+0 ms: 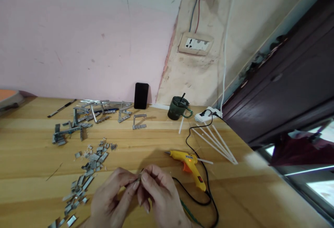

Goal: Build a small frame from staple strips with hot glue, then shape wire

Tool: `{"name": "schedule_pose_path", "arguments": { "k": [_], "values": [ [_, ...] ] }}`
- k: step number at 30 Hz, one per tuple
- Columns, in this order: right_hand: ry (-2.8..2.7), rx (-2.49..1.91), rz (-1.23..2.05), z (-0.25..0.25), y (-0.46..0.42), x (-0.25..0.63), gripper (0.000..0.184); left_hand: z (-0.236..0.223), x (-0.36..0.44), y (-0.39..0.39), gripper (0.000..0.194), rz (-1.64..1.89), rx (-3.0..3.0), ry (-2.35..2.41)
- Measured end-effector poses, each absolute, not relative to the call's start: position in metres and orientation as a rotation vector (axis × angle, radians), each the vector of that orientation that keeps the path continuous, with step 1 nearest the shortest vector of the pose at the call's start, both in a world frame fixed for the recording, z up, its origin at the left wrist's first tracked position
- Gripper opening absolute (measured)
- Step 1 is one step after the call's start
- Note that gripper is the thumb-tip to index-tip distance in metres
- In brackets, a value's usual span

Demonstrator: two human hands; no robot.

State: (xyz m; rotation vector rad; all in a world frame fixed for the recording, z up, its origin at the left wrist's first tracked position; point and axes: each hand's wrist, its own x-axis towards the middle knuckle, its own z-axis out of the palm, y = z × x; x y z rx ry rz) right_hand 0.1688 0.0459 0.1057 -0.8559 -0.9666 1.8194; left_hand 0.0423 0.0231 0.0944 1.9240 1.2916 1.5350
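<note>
My left hand [112, 198] and my right hand [161, 196] meet low over the wooden table [156, 137], fingertips pinched together on a small grey metal staple strip [139, 176]. Both hands are closed on it. Left of them lies a scatter of several short staple strips [88, 168]. Just right of my hands a yellow glue gun [189, 163] lies on its side, nozzle pointing left, its black cord [208, 200] looping past my right wrist.
Glued staple frames [78, 123] sit at the back left beside a pen [61, 108]. A black phone [141, 95] leans on the wall, near a dark green mug [179, 108]. White glue sticks [217, 144] and a power strip [207, 115] lie near the table's right edge.
</note>
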Motion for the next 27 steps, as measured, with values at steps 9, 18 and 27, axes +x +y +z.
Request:
{"name": "schedule_pose_path", "arguments": {
  "k": [9, 18, 27],
  "values": [
    [-0.839, -0.798, 1.863, 0.102, 0.046, 0.167, 0.039, 0.101, 0.037, 0.029, 0.012, 1.571, 2.38, 1.325],
    [-1.084, -0.876, 1.693, 0.095, 0.043, 0.17, 0.041, 0.102, 0.037, 0.025, 0.01, 1.436, 2.084, 1.349],
    [-1.152, -0.914, 1.669, 0.101, 0.047, 0.171, 0.043, 0.106, 0.04, 0.025, 0.013, 1.511, 1.843, 1.251]
  ]
}}
